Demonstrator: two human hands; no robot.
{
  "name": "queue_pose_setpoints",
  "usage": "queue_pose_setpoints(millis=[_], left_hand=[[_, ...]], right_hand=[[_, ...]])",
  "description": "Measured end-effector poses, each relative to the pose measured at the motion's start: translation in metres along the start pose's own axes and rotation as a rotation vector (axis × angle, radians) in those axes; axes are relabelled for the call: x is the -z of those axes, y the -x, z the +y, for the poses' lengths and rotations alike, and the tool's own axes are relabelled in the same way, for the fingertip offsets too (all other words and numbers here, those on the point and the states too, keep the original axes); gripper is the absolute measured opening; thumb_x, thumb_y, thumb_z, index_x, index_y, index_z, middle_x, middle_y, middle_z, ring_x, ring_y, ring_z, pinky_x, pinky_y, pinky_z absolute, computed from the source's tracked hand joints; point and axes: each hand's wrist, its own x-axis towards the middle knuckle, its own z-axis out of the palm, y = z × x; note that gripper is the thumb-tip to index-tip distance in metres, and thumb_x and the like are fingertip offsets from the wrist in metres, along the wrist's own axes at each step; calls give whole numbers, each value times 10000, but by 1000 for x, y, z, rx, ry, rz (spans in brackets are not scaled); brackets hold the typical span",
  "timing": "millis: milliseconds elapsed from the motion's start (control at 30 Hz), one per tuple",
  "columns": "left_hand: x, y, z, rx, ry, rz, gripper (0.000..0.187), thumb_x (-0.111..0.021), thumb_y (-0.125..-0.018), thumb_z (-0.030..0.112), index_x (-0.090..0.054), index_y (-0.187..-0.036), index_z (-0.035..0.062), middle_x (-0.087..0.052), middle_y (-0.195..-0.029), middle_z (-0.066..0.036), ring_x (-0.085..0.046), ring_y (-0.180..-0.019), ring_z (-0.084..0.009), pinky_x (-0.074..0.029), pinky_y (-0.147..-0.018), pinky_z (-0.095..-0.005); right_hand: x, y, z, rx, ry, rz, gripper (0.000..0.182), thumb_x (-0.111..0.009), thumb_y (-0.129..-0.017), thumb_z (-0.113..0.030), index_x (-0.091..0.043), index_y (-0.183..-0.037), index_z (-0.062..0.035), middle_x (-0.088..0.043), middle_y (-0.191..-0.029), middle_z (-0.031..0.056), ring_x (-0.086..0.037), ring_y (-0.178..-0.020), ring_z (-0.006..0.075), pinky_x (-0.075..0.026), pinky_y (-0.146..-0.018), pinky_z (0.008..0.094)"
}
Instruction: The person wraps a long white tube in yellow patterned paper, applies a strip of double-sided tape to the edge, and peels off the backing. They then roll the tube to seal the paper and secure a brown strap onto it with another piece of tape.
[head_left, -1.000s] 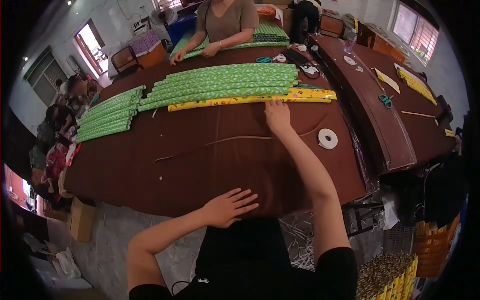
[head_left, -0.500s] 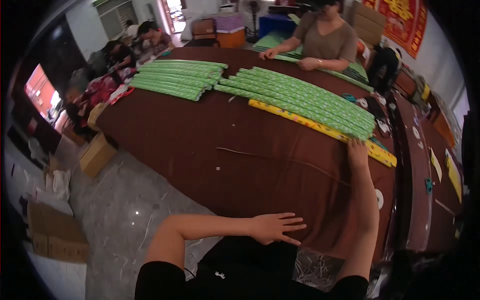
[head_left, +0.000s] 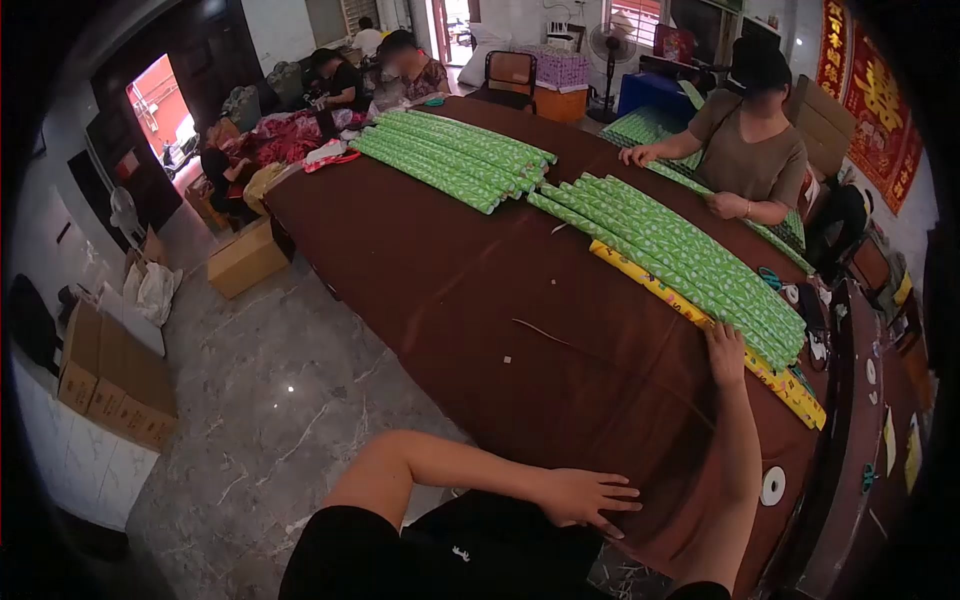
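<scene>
My right hand (head_left: 727, 352) reaches across the brown-covered table, fingers stretched out and touching the near side of a yellow patterned roll (head_left: 655, 287). That roll lies snug along a row of green patterned rolls (head_left: 690, 252), whose right ends fan out near my fingers. Low in the view, my left hand (head_left: 590, 497) is open at the table's near edge, fingers spread and holding nothing. A second bundle of green rolls (head_left: 450, 155) lies farther left on the table.
A white tape spool (head_left: 773, 486) sits right of my forearm. Teal scissors (head_left: 768, 278) lie by the green rolls. Across the table (head_left: 430, 290), a co-worker (head_left: 750, 150) handles green sheeting. Other people sit at the back left. A cardboard box (head_left: 247, 260) stands on the floor.
The view has swung left, so the table and rolls appear farther right and lower. My right hand stays at the yellow roll, and my left hand stays spread.
</scene>
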Motion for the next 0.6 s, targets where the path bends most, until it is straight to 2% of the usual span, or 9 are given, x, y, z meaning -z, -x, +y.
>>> queue_pose_setpoints(millis=[167, 200, 267, 333, 367, 400, 467, 533, 600], left_hand=[[2, -2, 1, 1, 5, -40, 709, -645, -839, 167, -369, -1485, 260, -191, -1581, -191, -170, -1463, -381, -165, -1183, -529], [5, -2, 1, 31, -13, -72, 724, -646, -836, 162, -357, -1492, 262, -191, -1581, -192, -175, -1462, -379, -170, -1183, -526], [9, -5, 5, -14, 10, -112, 648, -597, -864, 160, -397, -1473, 252, -183, -1587, -182, -166, -1471, -352, -151, -1190, -510], [8, -7, 3, 63, -16, -142, 689, -589, -885, 174, -320, -1511, 277, -185, -1581, -198, -195, -1458, -371, -168, -1185, -523], [11, -9, 4, 76, -63, -183, 662, -570, -909, 218, -311, -1514, 292, -189, -1581, -190, -212, -1452, -374, -164, -1185, -524], [13, -10, 7, 12, -50, -220, 662, -570, -909, 218, -311, -1514, 292, -189, -1581, -190, -212, -1452, -374, -164, -1185, -524], [19, -12, 9, 92, -134, -212, 641, -572, -921, 252, -320, -1508, 309, -203, -1577, -181, -238, -1440, -385, -182, -1179, -524], [15, -11, 13, 62, -101, -188, 634, -580, -920, 270, -330, -1501, 316, -215, -1573, -177, -255, -1432, -389, -203, -1171, -527], [17, -15, 8, 66, -42, -146, 627, -587, -920, 288, -341, -1495, 323, -227, -1569, -174, -272, -1423, -393, -223, -1162, -529]], right_hand=[[43, -36, -21, -128, 27, -118, 383, -657, -805, -259, -593, -1141, -86, -583, -1064, 60, -551, -1040, 247, -443, -875, 417], [51, -8, -9, -181, 43, -149, 392, -661, -803, -262, -593, -1145, -85, -582, -1067, 60, -549, -1043, 247, -442, -877, 418], [46, -11, -16, -215, 142, -57, 247, -637, -813, -212, -632, -1036, -106, -574, -1051, 50, -531, -1029, 241, -432, -869, 389], [48, -18, -23, -252, 174, -125, 149, -592, -813, -187, -674, -913, -112, -564, -1032, 48, -526, -1023, 240, -421, -879, 387], [56, -25, -29, -298, 215, -228, 147, -572, -818, -181, -677, -897, -113, -575, -1014, 41, -529, -1017, 234, -414, -885, 383], [49, -27, -31, -334, 220, -157, 165, -571, -821, -184, -677, -922, -109, -590, -977, 39, -534, -1019, 232, -409, -885, 375], [55, -31, -31, -291, 178, -215, 160, -561, -844, -175, -671, -936, -106, -609, -961, 46, -539, -1023, 225, -405, -882, 360], [54, -31, -32, -238, 289, -266, 139, -552, -865, -165, -659, -922, -96, -626, -927, 52, -561, -982, 221, -401, -886, 346], [41, -28, -31, -226, 302, -167, 112, -565, -864, -150, -649, -904, -88, -635, -887, 49, -579, -919, 217, -399, -884, 337]])
